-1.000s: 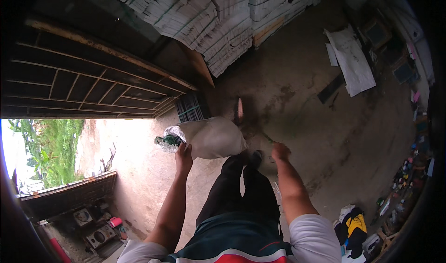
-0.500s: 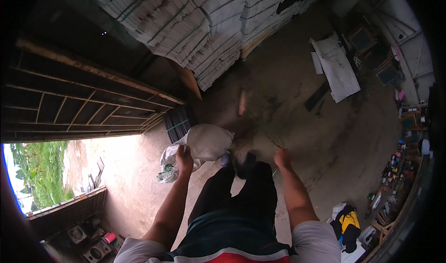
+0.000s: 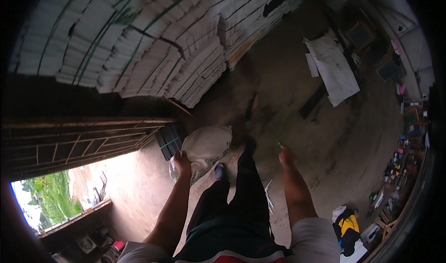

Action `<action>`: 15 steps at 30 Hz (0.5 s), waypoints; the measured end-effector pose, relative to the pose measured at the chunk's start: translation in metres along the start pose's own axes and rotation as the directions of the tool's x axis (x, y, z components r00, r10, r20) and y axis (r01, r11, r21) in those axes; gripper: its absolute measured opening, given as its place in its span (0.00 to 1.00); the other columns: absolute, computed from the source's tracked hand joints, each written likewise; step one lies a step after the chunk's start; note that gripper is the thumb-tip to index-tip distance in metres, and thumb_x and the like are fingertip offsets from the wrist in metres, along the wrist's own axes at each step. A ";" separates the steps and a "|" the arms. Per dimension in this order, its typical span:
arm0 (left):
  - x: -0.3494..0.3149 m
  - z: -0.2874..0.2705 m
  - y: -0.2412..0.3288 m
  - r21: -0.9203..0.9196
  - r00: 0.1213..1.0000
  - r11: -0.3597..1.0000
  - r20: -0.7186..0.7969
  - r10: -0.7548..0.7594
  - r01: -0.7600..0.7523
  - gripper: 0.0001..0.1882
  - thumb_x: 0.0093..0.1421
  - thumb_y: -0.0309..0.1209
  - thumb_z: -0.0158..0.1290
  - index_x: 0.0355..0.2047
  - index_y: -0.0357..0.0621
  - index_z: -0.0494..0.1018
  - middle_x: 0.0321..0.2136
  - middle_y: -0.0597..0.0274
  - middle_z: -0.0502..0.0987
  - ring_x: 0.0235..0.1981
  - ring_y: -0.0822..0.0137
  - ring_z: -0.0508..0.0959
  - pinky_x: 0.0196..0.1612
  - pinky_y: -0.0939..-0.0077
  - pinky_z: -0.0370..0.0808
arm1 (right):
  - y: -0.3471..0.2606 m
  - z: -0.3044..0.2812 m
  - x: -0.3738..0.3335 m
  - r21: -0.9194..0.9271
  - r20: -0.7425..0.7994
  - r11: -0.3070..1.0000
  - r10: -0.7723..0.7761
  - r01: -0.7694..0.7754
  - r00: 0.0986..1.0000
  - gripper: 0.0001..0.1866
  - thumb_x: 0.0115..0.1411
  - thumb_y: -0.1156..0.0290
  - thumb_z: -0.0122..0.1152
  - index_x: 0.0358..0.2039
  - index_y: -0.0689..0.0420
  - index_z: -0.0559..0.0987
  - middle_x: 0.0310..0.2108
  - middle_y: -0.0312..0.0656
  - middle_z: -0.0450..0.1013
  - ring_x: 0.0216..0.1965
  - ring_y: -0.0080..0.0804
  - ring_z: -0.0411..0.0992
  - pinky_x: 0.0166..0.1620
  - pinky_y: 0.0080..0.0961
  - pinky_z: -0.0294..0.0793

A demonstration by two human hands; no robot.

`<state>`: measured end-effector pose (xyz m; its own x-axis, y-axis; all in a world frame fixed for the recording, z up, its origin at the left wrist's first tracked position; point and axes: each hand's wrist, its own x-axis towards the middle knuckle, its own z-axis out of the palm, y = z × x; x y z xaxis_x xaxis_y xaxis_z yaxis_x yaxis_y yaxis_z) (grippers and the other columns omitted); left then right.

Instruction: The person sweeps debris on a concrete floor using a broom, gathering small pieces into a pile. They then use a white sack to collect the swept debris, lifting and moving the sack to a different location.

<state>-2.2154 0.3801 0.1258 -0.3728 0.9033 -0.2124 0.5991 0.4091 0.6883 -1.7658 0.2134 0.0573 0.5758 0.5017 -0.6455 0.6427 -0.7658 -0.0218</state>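
Right of strapped white stacks, a pale sheet lies on the floor.

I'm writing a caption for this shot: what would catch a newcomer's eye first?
The big stack of whitish, green-banded bundles fills the upper left. Below it, the left hand grips a pale sack. Bright greenery shows at far lower left.

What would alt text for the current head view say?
The person's left hand grips a soft, bulging off-white sack beside a green-strapped dark bundle; the closed right hand holds a small green thing, too blurred to identify. Tall white layered stacks stand beyond.
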 end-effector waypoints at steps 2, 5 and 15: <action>0.010 0.028 0.007 -0.036 1.000 0.999 -0.026 -0.004 0.003 0.14 0.61 0.32 0.54 0.28 0.30 0.67 0.22 0.42 0.70 0.24 0.53 0.64 0.32 0.57 0.66 | 0.010 -0.015 0.009 0.008 -0.009 1.000 0.001 -0.001 1.000 0.20 0.61 0.66 0.53 0.55 0.44 0.76 0.46 0.47 0.77 0.49 0.49 0.76 0.49 0.46 0.76; 0.039 0.065 -0.010 -0.095 0.999 0.995 -0.037 -0.033 0.029 0.15 0.61 0.32 0.54 0.32 0.27 0.70 0.27 0.39 0.74 0.28 0.46 0.73 0.36 0.57 0.69 | 0.004 -0.005 0.031 -0.024 -0.079 0.991 -0.134 0.133 0.988 0.20 0.60 0.69 0.53 0.53 0.44 0.77 0.45 0.47 0.78 0.49 0.48 0.76 0.49 0.46 0.77; 0.096 0.139 0.050 -0.141 0.988 0.982 0.111 -0.107 0.122 0.14 0.63 0.30 0.54 0.41 0.28 0.72 0.38 0.49 0.74 0.32 0.59 0.77 0.24 0.62 0.84 | -0.080 -0.042 0.104 0.178 0.077 0.983 0.028 -0.041 0.997 0.20 0.62 0.68 0.49 0.53 0.40 0.78 0.47 0.45 0.78 0.50 0.48 0.76 0.50 0.47 0.77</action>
<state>-2.1228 0.5049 0.0437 -0.3541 0.8630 -0.3604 0.4431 0.4942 0.7480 -1.7362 0.3444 0.0241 0.5528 0.4481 -0.7026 0.5183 -0.8451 -0.1312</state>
